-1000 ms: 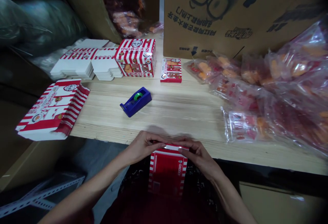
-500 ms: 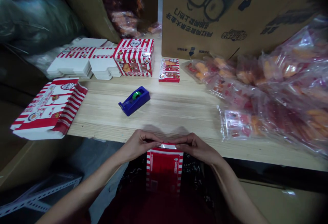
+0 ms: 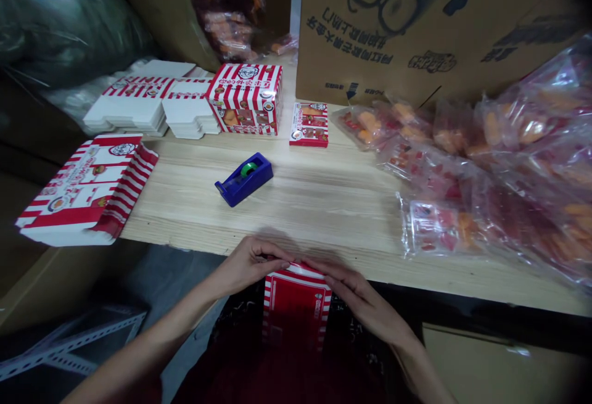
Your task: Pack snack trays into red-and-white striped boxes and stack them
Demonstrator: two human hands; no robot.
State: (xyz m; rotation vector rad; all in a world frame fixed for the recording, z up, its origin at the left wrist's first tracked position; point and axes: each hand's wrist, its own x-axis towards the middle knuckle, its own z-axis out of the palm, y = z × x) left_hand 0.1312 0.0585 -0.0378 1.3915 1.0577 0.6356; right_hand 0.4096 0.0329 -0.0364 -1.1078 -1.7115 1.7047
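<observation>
The operator's upper limbs comprise a left hand [image 3: 252,264] and a right hand [image 3: 356,298], both uncovered, each continuing into a bare, slender left forearm [image 3: 152,343] or right forearm [image 3: 407,354]. The torso and lap carry a black fabric garment [image 3: 235,336] with a fine, pale printed pattern. A dark red fabric area [image 3: 259,382] occupies the lower centre of the view; its exact garment boundaries cannot be determined.

Probably a blue tape dispenser [image 3: 243,179]
</observation>
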